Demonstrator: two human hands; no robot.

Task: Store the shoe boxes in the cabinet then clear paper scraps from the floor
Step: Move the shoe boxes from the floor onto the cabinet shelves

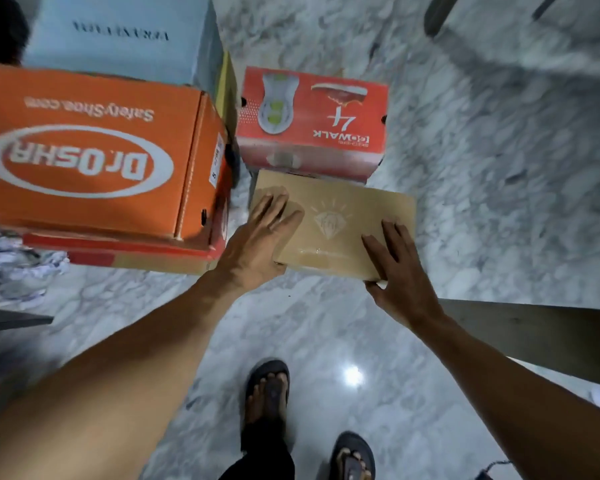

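A flat brown cardboard shoe box (340, 223) with a pale diamond logo lies on the marble floor. My left hand (260, 240) rests on its near left corner, fingers straight over the lid and thumb at the front edge. My right hand (399, 268) holds its near right corner, fingers on the lid and thumb under the front edge. Behind it stands a red shoe box (312, 123). To the left, a large orange shoe box (94, 157) sits on a stack, with a pale blue box (118, 36) behind it.
Crumpled paper scraps (11, 265) lie on the floor at the left, below the orange stack. A dark board edge (534, 334) juts in from the right. My sandalled feet (267, 393) stand on the glossy marble floor (482, 168). Dark furniture legs (440, 15) show at the top right.
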